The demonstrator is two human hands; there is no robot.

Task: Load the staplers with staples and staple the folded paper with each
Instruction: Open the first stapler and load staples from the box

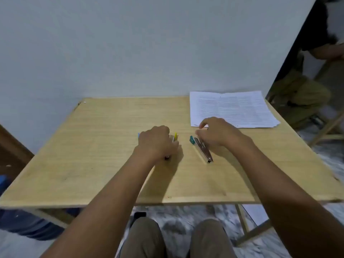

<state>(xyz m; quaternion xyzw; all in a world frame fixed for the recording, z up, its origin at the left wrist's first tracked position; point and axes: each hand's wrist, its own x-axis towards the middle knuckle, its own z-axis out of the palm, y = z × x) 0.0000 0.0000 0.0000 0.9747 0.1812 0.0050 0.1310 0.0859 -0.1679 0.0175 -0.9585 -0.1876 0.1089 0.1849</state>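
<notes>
A teal and metal stapler (202, 149) lies opened flat on the wooden table (93, 146), right of centre. My right hand (216, 132) hovers over its far end, fingers curled, thumb and forefinger pinched; whether they hold anything is hidden. My left hand (156, 141) is closed over a second stapler (175, 137), of which only a yellow tip and a metal edge show. A stack of printed paper (230, 108) lies at the table's far right corner, beyond my right hand.
A pale wall rises directly behind the table. Another person sits on a wooden chair (327, 125) at the far right. My knees (175, 237) show under the front edge. A blue object (22, 224) lies on the floor at the left.
</notes>
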